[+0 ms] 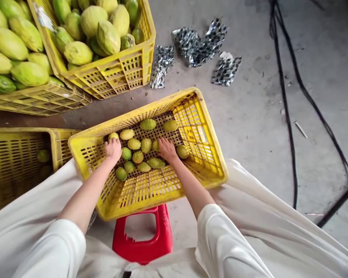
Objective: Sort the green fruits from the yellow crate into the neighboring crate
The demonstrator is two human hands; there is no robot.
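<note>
In front of me a yellow plastic crate (201,131) stands tilted between my knees, with several small green-yellow papayas (156,163) spread over its perforated floor. My left hand (113,150) reaches into the left part, its fingers curled over a papaya (113,135) by the far wall. Nearer the right end, my right hand (167,149) is bent round another papaya (155,145), which shows partly beside the thumb side. Both palms face down, so the undersides of the fingers are hidden. A papaya (182,151) lies just right of my right hand.
Two yellow crates heaped with larger papayas (108,37) stand at the upper left. Another yellow crate (17,150) with a few dark fruits is at left. A red stool (143,251) sits below. Patterned foil scraps (201,42) and black cables (295,77) lie on the floor.
</note>
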